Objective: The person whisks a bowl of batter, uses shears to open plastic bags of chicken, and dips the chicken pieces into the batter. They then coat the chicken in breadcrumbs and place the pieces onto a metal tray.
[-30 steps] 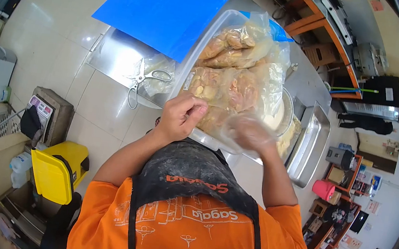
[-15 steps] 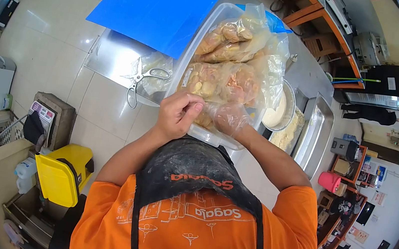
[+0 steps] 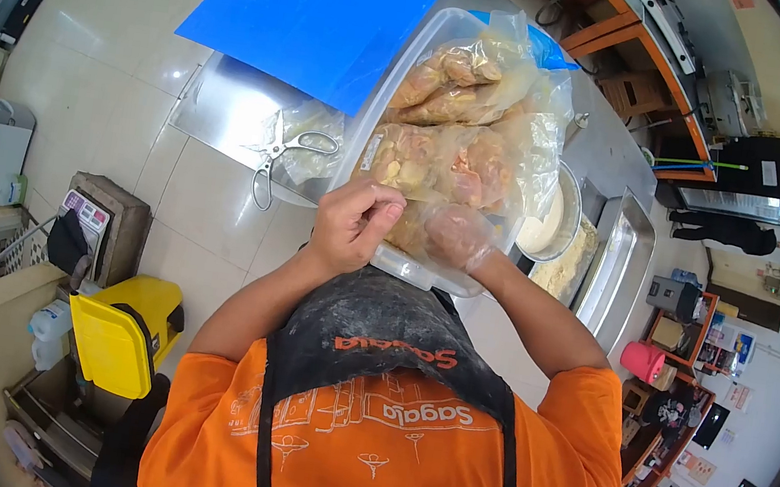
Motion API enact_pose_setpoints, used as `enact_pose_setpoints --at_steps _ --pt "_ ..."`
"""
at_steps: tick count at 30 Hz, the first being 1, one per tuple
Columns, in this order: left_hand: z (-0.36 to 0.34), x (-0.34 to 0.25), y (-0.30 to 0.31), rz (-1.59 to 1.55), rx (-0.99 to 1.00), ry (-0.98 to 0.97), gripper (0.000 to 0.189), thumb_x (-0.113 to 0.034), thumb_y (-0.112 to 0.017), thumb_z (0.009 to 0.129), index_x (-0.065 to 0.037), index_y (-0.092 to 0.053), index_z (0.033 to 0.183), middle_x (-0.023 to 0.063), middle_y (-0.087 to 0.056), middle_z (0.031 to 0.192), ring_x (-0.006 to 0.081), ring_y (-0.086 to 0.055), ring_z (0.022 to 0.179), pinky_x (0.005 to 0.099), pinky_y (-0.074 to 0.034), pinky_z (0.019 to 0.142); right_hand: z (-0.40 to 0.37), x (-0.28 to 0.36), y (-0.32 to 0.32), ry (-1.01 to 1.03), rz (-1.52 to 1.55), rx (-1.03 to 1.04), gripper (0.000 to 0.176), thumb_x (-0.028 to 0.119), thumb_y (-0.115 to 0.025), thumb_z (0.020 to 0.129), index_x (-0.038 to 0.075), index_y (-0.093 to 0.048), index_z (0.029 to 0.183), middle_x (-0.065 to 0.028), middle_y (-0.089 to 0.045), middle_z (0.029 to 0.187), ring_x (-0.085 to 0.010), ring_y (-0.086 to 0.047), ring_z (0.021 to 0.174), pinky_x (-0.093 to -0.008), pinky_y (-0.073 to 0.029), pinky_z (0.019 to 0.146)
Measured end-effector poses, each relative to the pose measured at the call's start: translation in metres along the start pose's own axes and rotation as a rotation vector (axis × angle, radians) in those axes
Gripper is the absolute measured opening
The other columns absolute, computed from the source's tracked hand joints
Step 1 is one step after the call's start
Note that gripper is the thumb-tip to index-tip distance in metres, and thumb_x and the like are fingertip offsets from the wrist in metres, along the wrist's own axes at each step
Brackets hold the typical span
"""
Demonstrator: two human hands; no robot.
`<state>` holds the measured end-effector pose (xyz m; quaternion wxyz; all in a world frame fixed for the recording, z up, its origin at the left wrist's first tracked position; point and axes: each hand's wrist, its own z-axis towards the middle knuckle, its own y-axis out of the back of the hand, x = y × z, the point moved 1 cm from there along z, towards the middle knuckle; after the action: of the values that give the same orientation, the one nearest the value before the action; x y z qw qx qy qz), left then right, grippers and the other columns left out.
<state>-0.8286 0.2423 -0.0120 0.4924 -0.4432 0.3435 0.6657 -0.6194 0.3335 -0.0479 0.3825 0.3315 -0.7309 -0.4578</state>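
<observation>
A clear plastic tub in front of me holds several transparent bags of raw marinated chicken pieces. At its near end, my left hand is closed, thumb against fingers, on the edge of the nearest bag of chicken. My right hand, covered in clear plastic up to the wrist, reaches in at that same bag. Its fingers point down and are hidden. Farther up the tub lie another bag of chicken with a small label and one at the far end.
Scissors lie open on the steel table, left of the tub. A blue sheet covers the far left. To the right are a bowl of pale batter, a breading tray and a steel pan.
My right hand has turned and shifted slightly down at the near bag, its back showing more clearly through the plastic. My left hand keeps its pinch.
</observation>
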Motion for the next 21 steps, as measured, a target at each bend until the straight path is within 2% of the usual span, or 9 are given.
enact_pose_setpoints --at_steps 3,6,9,12,14,18,21 --pt "-0.001 0.001 0.000 0.009 0.012 0.001 0.007 -0.006 -0.064 0.091 0.000 -0.069 0.091 0.0075 -0.060 0.072 0.0140 -0.054 0.059 0.0269 -0.041 0.053 0.015 -0.002 0.005 -0.039 0.007 0.249 0.013 0.013 -0.058 0.077 0.002 -0.065 0.074 -0.0163 -0.065 0.075 -0.0342 -0.064 0.071 -0.0451 -0.051 0.075" --pt "0.001 0.001 0.003 0.003 0.013 0.005 0.008 -0.007 -0.064 0.091 -0.001 -0.069 0.091 0.0077 -0.061 0.073 0.0143 -0.054 0.059 0.0267 -0.042 0.054 0.006 0.019 0.070 -0.143 0.004 0.327 0.009 0.010 -0.062 0.076 0.003 -0.067 0.074 -0.0176 -0.068 0.080 -0.0334 -0.067 0.078 -0.0461 -0.053 0.071" --pt "0.001 0.002 0.003 -0.006 0.000 0.013 0.008 -0.007 -0.064 0.091 -0.001 -0.069 0.091 0.0077 -0.062 0.074 0.0145 -0.055 0.060 0.0264 -0.043 0.055 -0.007 0.016 0.098 0.106 -0.214 0.050 0.021 0.011 -0.054 0.083 -0.002 -0.067 0.092 -0.0214 -0.068 0.092 -0.0381 -0.066 0.089 -0.0450 -0.051 0.081" --pt "0.002 0.002 0.002 -0.015 0.000 0.003 0.008 -0.007 -0.064 0.091 -0.001 -0.069 0.091 0.0075 -0.062 0.073 0.0143 -0.055 0.060 0.0262 -0.043 0.055 0.023 0.011 0.100 -0.243 0.152 0.047 0.024 0.013 -0.052 0.085 -0.002 -0.065 0.098 -0.0227 -0.068 0.098 -0.0380 -0.065 0.095 -0.0457 -0.048 0.090" --pt "0.002 0.001 0.002 -0.011 0.016 0.010 0.010 -0.008 -0.062 0.092 0.000 -0.068 0.091 0.0077 -0.062 0.073 0.0143 -0.055 0.062 0.0264 -0.043 0.057 0.044 -0.013 0.058 -0.281 0.170 0.028 0.024 0.014 -0.053 0.085 -0.002 -0.065 0.099 -0.0238 -0.067 0.098 -0.0384 -0.065 0.095 -0.0454 -0.049 0.090" --pt "0.001 -0.001 0.004 -0.008 0.033 0.048 0.014 -0.008 -0.059 0.093 0.002 -0.068 0.091 0.0087 -0.062 0.073 0.0146 -0.056 0.065 0.0269 -0.044 0.062 0.052 -0.003 0.064 -0.347 0.151 -0.137 0.025 0.017 -0.054 0.086 -0.003 -0.065 0.097 -0.0263 -0.067 0.096 -0.0393 -0.065 0.094 -0.0453 -0.050 0.086" --pt "-0.001 0.000 0.005 -0.013 0.027 0.062 0.014 -0.008 -0.059 0.093 0.002 -0.068 0.091 0.0091 -0.063 0.074 0.0147 -0.057 0.065 0.0269 -0.045 0.062 0.054 -0.020 0.052 -0.443 0.061 -0.013 0.025 0.019 -0.055 0.087 -0.002 -0.065 0.097 -0.0266 -0.067 0.101 -0.0379 -0.065 0.099 -0.0439 -0.050 0.085"
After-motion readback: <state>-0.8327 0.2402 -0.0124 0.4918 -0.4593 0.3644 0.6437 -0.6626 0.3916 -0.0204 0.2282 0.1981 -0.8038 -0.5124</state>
